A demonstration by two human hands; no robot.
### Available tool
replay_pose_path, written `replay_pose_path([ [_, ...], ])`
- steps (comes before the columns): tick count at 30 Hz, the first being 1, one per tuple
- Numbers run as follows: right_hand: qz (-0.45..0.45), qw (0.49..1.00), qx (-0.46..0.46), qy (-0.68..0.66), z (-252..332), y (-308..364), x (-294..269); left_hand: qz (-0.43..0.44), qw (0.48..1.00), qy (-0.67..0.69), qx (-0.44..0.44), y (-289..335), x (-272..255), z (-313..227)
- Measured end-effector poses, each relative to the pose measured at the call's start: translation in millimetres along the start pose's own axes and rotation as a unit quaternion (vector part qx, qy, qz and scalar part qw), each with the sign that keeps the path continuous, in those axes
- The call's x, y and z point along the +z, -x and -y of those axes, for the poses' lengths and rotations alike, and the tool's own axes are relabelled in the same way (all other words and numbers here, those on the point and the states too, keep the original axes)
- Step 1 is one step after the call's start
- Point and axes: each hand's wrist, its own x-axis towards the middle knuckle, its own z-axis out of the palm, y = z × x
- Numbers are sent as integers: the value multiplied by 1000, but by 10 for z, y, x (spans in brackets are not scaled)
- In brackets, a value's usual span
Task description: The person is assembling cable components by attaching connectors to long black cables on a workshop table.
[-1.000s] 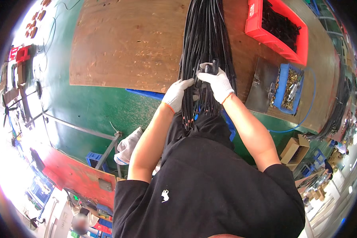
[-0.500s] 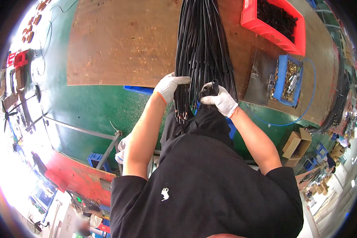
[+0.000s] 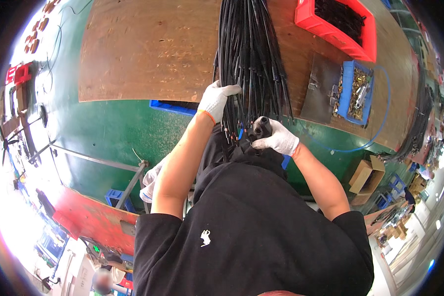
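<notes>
A wooden table (image 3: 148, 49) is standing ahead of the left hand (image 3: 214, 102) and right hand (image 3: 281, 139). Between them, a black cable bundle (image 3: 251, 64) is hanging from it. The left, curled, is holding some cables; the right, nearly closed, is gripping black tubular parts (image 3: 263, 128).

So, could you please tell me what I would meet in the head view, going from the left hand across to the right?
Left gloved hand → right gloved hand with black tubular pieces → dark metal plate → blue bin of brass-coloured parts → black cable bundle.
</notes>
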Motion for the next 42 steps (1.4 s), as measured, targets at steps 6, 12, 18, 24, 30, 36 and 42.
replay_pose_path([
  [6, 16, 999, 22, -16, 18, 15, 10, -4, 1000, -24, 3, -27, 6, 32],
  [12, -35, 995, 59, -78, 132, 2, 125, 13, 1000, -14, 15, -59, -16, 80],
  [18, -196, 975, -9, -102, 222, -449, 215, -6, 1000, 0, 6, 14, 125, 51],
  [24, -274, 961, -42, -6, 527, -1375, -81, -36, 997, -62, -1, 22, -211, -122],
  [30, -352, 935, -21, 49, 1124, -1965, -380, -17, 999, -40, -14, 105, -356, -349],
  [36, -159, 977, -15, 141, 1039, -1500, -390, -17, 999, -11, -38, 108, -354, -260],
  [42, -50, 932, -16, 358, 847, -1079, -119, -9, 999, -35, -34, 12, -226, -120],
])
